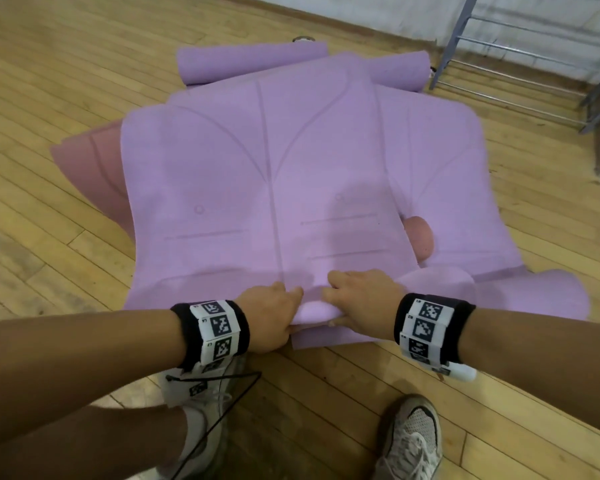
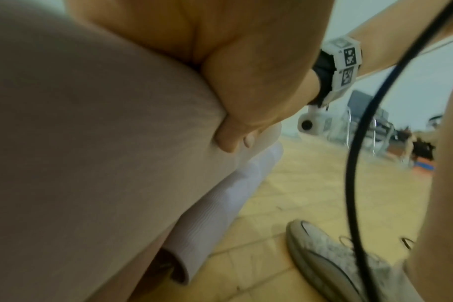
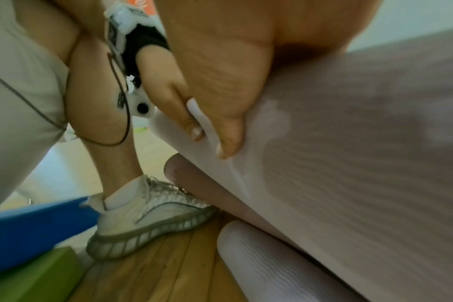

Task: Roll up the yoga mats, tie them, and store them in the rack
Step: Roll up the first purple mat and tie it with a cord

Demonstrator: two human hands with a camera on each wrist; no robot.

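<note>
A purple yoga mat (image 1: pixel 257 188) lies spread on the wooden floor, on top of other mats. Both hands meet at the middle of its near edge, which is curled up into a small fold. My left hand (image 1: pixel 271 317) grips that fold from the left, thumb underneath. My right hand (image 1: pixel 361 303) grips it from the right. In the left wrist view the thumb (image 2: pixel 228 141) presses into the mat (image 2: pixel 91 143). In the right wrist view my right thumb (image 3: pixel 230 139) pinches the mat edge (image 3: pixel 207 122). The metal rack (image 1: pixel 520 57) stands at the far right.
Two rolled purple mats (image 1: pixel 250 60) (image 1: pixel 399 72) lie at the far end. A pink mat (image 1: pixel 90 168) and another purple mat (image 1: pixel 499 202) lie underneath, with a pink roll (image 1: pixel 420 237) between. My shoes (image 1: pixel 413 441) stand close to the near edge. Blue and green blocks (image 3: pixel 26 224) sit behind me.
</note>
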